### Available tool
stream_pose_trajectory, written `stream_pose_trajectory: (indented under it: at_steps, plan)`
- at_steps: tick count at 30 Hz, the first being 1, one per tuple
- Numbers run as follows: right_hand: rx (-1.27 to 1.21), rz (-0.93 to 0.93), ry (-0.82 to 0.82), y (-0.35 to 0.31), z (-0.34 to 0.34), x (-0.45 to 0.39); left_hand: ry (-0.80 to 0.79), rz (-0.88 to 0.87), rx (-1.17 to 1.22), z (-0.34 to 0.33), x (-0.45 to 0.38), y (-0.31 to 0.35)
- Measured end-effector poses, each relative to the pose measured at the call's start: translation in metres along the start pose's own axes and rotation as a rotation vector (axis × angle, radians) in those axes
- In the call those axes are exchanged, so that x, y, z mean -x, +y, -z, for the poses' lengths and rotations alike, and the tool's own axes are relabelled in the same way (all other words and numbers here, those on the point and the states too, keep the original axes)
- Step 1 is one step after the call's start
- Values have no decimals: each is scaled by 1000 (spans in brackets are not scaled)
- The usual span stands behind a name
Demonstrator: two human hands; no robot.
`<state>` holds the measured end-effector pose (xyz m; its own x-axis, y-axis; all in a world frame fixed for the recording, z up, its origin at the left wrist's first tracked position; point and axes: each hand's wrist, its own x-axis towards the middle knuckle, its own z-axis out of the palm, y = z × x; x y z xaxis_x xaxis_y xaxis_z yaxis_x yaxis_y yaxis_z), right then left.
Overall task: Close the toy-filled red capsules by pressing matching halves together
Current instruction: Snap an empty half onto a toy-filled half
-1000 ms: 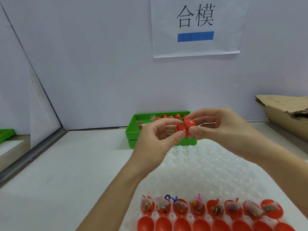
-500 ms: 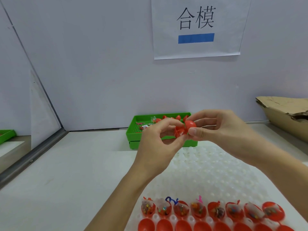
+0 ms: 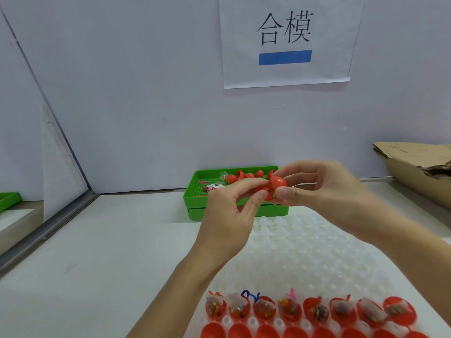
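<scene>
I hold a red capsule (image 3: 277,186) up in front of me with both hands. My left hand (image 3: 229,215) pinches its left half between thumb and fingers, while my right hand (image 3: 322,191) pinches the rounded right half. The two halves meet between my fingertips; whether they are fully joined is hidden. Near the bottom edge, a row of several open red capsule halves filled with toys (image 3: 314,309) sits in a white bumpy holder tray (image 3: 317,252). A second row of empty red halves (image 3: 266,331) lies below it.
A green tray (image 3: 195,198) with loose red capsule halves and small toys stands at the back by the wall. A torn cardboard box (image 3: 415,167) sits at the right. A metal rail and partition (image 3: 48,228) run along the left. A paper sign (image 3: 285,40) hangs on the wall.
My hands have stayed in the same place, with the fingers shifting slightly on the capsule. The right half now looks turned more over the left one.
</scene>
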<state>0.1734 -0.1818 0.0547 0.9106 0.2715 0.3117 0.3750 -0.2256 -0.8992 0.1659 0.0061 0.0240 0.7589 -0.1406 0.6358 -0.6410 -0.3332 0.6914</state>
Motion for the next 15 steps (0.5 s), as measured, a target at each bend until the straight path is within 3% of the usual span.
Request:
stream_pose_trajectory:
  at_steps: [15]
  plan:
    - [32, 50, 5, 1, -5, 1, 78, -19, -15, 0, 0, 4]
